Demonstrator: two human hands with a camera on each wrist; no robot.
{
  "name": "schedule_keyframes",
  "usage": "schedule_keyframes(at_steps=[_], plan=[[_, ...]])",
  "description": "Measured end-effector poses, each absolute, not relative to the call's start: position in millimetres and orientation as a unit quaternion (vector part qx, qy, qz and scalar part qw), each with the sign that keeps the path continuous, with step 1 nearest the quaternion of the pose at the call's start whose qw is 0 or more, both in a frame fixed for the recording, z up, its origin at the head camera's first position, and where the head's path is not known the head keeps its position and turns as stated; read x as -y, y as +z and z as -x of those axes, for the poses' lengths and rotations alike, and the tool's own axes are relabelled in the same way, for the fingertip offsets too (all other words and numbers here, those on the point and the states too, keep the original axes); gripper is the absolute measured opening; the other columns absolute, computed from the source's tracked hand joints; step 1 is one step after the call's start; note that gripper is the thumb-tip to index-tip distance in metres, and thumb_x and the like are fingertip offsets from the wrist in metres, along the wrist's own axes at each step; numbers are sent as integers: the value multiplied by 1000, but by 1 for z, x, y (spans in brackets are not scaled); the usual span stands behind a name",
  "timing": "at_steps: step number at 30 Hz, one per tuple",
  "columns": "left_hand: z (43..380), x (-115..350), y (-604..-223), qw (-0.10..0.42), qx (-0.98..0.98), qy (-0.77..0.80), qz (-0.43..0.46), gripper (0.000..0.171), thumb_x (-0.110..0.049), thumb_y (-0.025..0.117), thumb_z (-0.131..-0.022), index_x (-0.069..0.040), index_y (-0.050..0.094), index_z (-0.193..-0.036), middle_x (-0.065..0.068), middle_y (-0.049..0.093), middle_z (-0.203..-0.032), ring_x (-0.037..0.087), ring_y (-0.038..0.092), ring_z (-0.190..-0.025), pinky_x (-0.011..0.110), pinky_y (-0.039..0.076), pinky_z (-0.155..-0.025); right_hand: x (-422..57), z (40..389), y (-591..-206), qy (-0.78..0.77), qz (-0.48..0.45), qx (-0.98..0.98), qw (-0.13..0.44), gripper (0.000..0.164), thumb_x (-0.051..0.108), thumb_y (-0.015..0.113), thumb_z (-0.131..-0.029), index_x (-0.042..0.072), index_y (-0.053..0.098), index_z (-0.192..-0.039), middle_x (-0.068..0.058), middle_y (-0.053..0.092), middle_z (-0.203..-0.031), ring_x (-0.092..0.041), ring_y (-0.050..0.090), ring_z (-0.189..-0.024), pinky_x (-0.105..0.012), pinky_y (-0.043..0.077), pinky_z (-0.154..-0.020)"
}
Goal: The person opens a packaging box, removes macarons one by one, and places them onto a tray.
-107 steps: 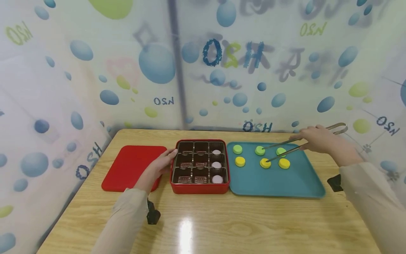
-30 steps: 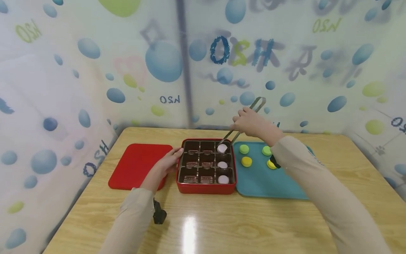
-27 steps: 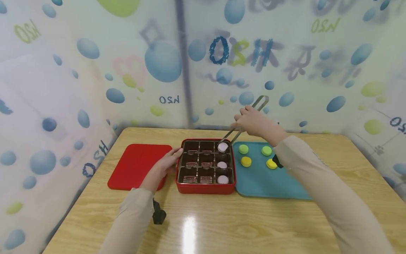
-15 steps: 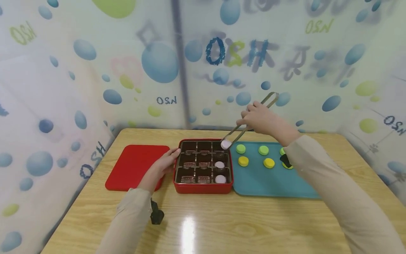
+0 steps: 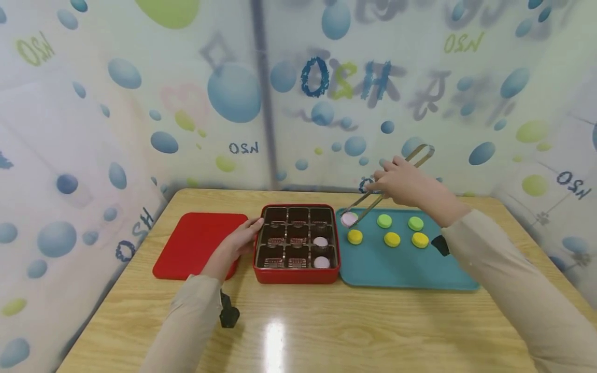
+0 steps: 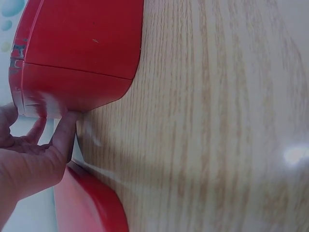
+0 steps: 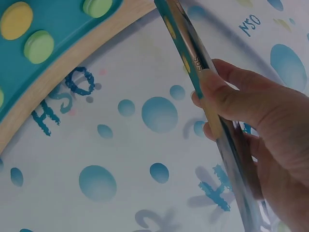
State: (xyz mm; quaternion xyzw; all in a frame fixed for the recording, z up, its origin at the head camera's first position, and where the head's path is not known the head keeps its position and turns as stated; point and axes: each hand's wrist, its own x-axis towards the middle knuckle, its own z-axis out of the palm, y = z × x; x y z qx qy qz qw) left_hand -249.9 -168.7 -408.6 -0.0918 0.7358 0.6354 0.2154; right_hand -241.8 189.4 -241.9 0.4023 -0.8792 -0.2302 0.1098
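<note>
My right hand [image 5: 403, 181] grips metal tongs [image 5: 422, 153] between thumb and fingers. Between the tong tips is a pale pink macaron [image 5: 348, 219], over the far left of the blue tray [image 5: 410, 272], partly covering a green macaron. My left hand [image 5: 242, 235] rests its fingers against the left side of the red box [image 5: 296, 276]; the left wrist view shows the fingertips touching the box wall. A dark divided insert fills the box. Two pale macarons [image 5: 320, 242] sit in the middle and front cells of its right column; the other cells show bare.
On the tray lie green macarons [image 5: 415, 223] at the back and yellow macarons [image 5: 392, 239] in front of them. A red lid [image 5: 196, 248] lies left of the box. The wooden table [image 5: 298, 326] stands against a patterned backdrop [image 5: 303, 129].
The tongs came from the tray to the box's back right cell, then lifted the pale macaron out and carried it right, over the tray. My left hand stays on the box.
</note>
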Motion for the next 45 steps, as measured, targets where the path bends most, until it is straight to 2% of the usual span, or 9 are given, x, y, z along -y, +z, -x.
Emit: schedule_keyframes(at_steps=[6, 13, 23, 29, 36, 45], plan=[[252, 172, -410, 218, -736, 635, 90, 62, -41, 33, -98, -11, 10, -147, 21, 36, -142, 34, 33, -132, 50, 31, -106, -194, 235, -249, -223, -406, 881, 94, 33, 19, 76, -72, 24, 69, -103, -1, 59, -85, -17, 36, -66, -31, 30, -65], [253, 173, -410, 216, -735, 636, 89, 62, -41, 32, -98, -11, 10, -147, 22, 37, -141, 34, 34, -132, 50, 31, -106, -194, 229, -263, -239, -430, 867, 79, 34, 21, 77, -70, 27, 69, -102, 0, 63, -86, -18, 44, -69, -29, 31, -64], [253, 172, -410, 213, -739, 633, 89, 62, -42, 33, -98, -11, 11, -147, 23, 37, -140, 35, 34, -132, 50, 30, -106, -195, 223, -275, -225, -429, 875, 26, 32, 20, 76, -70, 28, 70, -101, 2, 57, -80, -15, 40, -68, -26, 26, -63], [253, 171, -409, 214, -738, 633, 93, 62, -41, 33, -98, -11, 11, -147, 22, 37, -141, 34, 34, -131, 50, 30, -106, -196, 222, -282, -221, -431, 875, 14, 31, 19, 76, -70, 27, 71, -100, 1, 59, -81, -17, 44, -70, -28, 31, -66], [252, 170, -408, 217, -740, 629, 98, 62, -43, 33, -97, -12, 12, -147, 20, 38, -141, 33, 35, -131, 49, 31, -106, -201, 220, -278, -196, -402, 894, -27, 34, 21, 75, -72, 28, 69, -105, 1, 60, -87, -16, 43, -73, -29, 32, -66], [250, 169, -408, 219, -749, 619, 92, 63, -43, 34, -97, -11, 13, -147, 20, 38, -140, 33, 36, -130, 49, 33, -105, -208, 219, -267, -173, -402, 899, -26, 35, 23, 74, -73, 26, 67, -107, 4, 59, -86, -17, 51, -76, -34, 40, -69]])
